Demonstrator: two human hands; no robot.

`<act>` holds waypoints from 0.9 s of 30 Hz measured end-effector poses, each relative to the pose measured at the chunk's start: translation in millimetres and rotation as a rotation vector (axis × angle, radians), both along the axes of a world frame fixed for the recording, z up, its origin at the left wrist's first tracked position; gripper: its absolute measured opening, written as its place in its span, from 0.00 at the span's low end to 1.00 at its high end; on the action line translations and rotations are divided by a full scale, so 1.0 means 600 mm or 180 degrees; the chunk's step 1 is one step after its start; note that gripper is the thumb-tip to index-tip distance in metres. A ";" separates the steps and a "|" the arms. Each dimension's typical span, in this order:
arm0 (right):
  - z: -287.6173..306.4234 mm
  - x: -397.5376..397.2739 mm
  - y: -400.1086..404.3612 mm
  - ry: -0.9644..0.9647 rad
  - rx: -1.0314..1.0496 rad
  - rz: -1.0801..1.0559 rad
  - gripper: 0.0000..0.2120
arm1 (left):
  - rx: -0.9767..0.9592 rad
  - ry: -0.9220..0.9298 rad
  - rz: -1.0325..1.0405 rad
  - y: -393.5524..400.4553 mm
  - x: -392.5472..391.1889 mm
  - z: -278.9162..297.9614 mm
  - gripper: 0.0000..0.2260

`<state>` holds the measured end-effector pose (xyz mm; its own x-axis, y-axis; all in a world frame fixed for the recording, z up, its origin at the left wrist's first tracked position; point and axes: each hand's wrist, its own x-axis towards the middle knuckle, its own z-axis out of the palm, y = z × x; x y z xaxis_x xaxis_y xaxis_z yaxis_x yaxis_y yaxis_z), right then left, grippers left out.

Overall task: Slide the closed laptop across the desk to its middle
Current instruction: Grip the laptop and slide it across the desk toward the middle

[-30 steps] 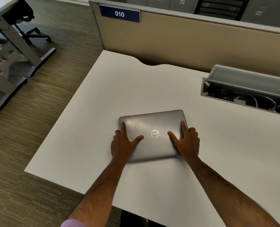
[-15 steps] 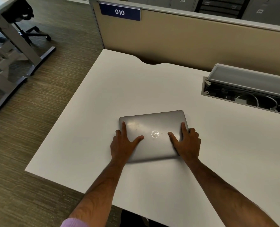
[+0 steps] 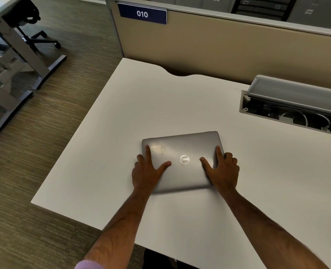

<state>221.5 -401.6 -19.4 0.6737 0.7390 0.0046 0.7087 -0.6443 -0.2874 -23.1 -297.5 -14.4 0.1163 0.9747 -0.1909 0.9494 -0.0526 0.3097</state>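
Observation:
A closed grey laptop [image 3: 182,150] with a round logo lies flat on the white desk [image 3: 141,105], left of the desk's visible middle. My left hand [image 3: 146,172] grips its left edge, thumb on the lid and fingers curled around the side. My right hand [image 3: 222,169] holds the right edge the same way. The near corners of the laptop are hidden under my palms.
An open cable tray [image 3: 296,109] with wires sits in the desk at the back right. A beige partition [image 3: 219,47] with a "010" sign [image 3: 142,14] stands behind the desk. Another desk's legs [image 3: 15,61] and a chair base stand on the floor at the left.
The laptop and both hands have crept very slightly to the right across the desk; the grip is unchanged.

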 end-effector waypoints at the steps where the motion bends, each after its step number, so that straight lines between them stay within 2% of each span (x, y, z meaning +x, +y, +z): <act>1: -0.001 -0.001 0.000 -0.0016 -0.0005 0.0000 0.38 | 0.0031 0.0034 -0.0008 -0.001 0.000 0.000 0.52; 9: -0.001 0.002 0.008 -0.0036 0.0195 0.0104 0.36 | 0.0113 0.0206 0.0093 -0.006 0.008 0.006 0.46; 19: 0.005 0.005 0.019 0.0011 0.0027 0.0049 0.39 | -0.0245 -0.0291 0.0366 -0.002 0.019 0.010 0.44; 27: -0.002 0.007 0.022 0.0311 0.0215 -0.0028 0.40 | -0.0322 -0.0663 0.0439 0.006 0.004 0.002 0.44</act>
